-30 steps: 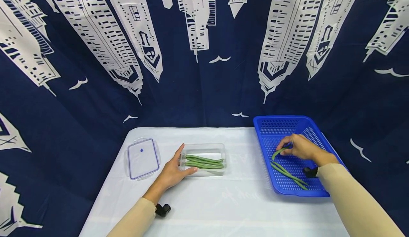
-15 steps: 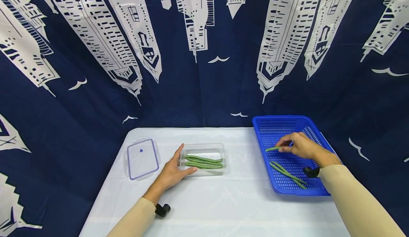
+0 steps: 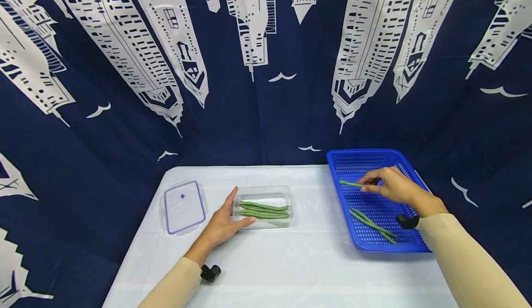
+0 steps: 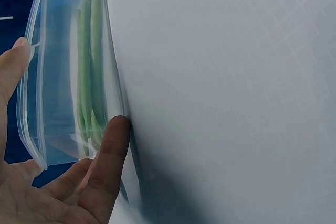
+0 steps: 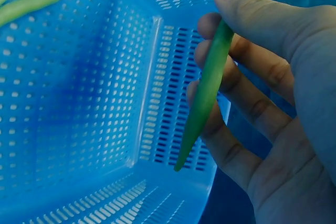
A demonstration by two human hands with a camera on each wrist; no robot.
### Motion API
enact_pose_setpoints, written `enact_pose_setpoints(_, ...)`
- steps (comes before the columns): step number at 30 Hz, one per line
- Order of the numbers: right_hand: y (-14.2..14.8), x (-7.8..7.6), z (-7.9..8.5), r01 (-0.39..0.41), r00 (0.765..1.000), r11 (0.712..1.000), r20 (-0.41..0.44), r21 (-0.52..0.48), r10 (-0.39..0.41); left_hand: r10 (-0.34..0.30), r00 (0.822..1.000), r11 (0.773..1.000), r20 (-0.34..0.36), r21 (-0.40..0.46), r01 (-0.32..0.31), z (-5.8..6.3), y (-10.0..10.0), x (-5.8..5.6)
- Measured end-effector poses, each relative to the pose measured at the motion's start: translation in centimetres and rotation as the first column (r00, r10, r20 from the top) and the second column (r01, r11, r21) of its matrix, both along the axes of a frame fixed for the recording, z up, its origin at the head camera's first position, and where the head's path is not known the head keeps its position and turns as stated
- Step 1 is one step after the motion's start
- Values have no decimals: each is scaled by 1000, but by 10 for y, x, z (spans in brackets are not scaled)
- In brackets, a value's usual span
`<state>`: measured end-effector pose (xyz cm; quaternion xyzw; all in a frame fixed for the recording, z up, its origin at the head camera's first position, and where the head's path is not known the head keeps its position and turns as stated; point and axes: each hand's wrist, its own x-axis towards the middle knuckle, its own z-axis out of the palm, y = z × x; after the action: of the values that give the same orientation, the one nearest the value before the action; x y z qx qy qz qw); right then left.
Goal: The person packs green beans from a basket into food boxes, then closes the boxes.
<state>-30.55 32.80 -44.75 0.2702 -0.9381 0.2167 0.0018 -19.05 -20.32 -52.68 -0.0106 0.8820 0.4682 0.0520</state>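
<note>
At the near left corner of a clear plastic food container (image 3: 266, 191), my left hand (image 3: 224, 224) spans its end, thumb along the near side and fingers at the left end. In the left wrist view, fingertips touch the container's wall and rim. Several green beans (image 3: 263, 211) lie lengthwise inside it. Over the blue basket (image 3: 388, 249), my right hand (image 3: 391, 185) pinches one green bean (image 5: 205, 95) between thumb and fingers. Its free end points left in the head view. A few more green beans (image 3: 371, 225) lie on the basket floor below that hand.
A clear lid (image 3: 184, 206) with a blue seal lies flat left of the container. White cloth (image 3: 287, 271) covers the table. Behind it hangs a navy curtain (image 3: 266, 123) with white buildings. Black wrist cameras (image 3: 210, 273) sit at both wrists.
My right hand has lifted slightly away from the basket floor and toward its far side with the pinched bean, which now points left instead of drooping. My left hand stays on the container.
</note>
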Motion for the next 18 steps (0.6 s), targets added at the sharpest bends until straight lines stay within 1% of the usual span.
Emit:
enact_pose_setpoints(8,-21,2,8,-14,1000,1000,-14,-7,14,-2,1000,1000,0,5,2,1,-1,2)
enact_pose_setpoints(13,-36,3,13,-33,999,999,-33,-21,32,-1,1000,1000,-1,-8,1,2,0,2)
enact_pose_setpoints(18,-50,4,19,-45,999,999,-2,-25,45,-5,1000,1000,0,11,5,2,-1,1)
